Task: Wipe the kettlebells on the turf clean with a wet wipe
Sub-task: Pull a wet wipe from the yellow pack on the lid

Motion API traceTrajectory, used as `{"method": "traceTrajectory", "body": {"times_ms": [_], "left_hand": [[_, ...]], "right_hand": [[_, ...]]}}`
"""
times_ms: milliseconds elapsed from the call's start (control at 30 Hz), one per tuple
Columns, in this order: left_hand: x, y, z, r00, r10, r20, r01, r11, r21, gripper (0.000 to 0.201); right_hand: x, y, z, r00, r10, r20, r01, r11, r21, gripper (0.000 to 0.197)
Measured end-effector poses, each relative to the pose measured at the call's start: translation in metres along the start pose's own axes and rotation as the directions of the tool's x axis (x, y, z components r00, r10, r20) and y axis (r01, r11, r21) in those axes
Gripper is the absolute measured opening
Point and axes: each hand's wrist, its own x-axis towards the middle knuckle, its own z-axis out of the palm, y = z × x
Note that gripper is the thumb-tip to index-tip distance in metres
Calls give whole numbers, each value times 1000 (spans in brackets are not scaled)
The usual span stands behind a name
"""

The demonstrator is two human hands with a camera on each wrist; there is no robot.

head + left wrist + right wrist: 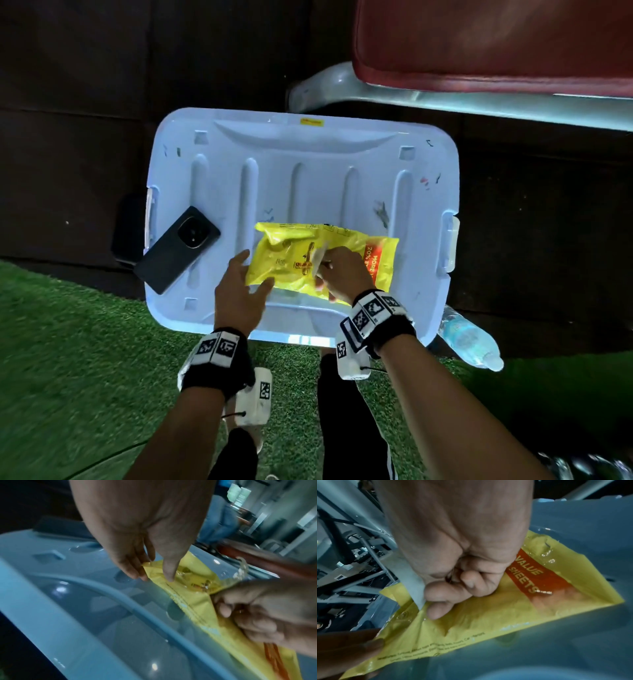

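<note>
A yellow wet wipe pack (pixel 346 245) (pixel 193 599) (pixel 488 618) lies flat on a pale blue bin lid (pixel 308 164). My left hand (pixel 253 270) (pixel 154 578) grips the pack's left end, thumb on top and fingers at the corner. My right hand (pixel 323 270) (pixel 436 601) is curled over the pack's middle. Its thumb and forefinger pinch a pale strip (pixel 412 582) (pixel 320 255) that rises from the pack's opening. Whether it is a wipe or the reseal flap, I cannot tell. No kettlebell is in view.
A dark phone (pixel 178 250) lies on the lid's left edge. A plastic water bottle (pixel 469 339) lies by the lid's right corner. A red padded bench (pixel 496 44) on a metal frame stands behind. Green turf (pixel 68 359) is under my legs, dark flooring beyond.
</note>
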Motion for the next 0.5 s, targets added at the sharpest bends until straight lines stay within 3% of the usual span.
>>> {"method": "traceTrajectory", "body": {"times_ms": [67,167,233,300,500], "left_hand": [[5,-3,5,993,-111,36,114,990,-86,53],[12,-2,11,979,-147,140,178,953,-244,49],[13,-1,14,963,-161,214,235,892,-386,32],[18,-1,15,957,-141,255,236,888,-395,19],[27,1,13,909,-109,403,254,910,-328,26]], "right_hand": [[1,0,1,1000,15,11,-16,999,40,42],[4,2,1,997,81,-1,-81,990,116,42],[5,2,2,993,118,1,-116,978,171,40],[5,2,3,992,129,-5,-125,969,213,39],[2,-2,12,989,126,-83,-94,945,314,37]]}}
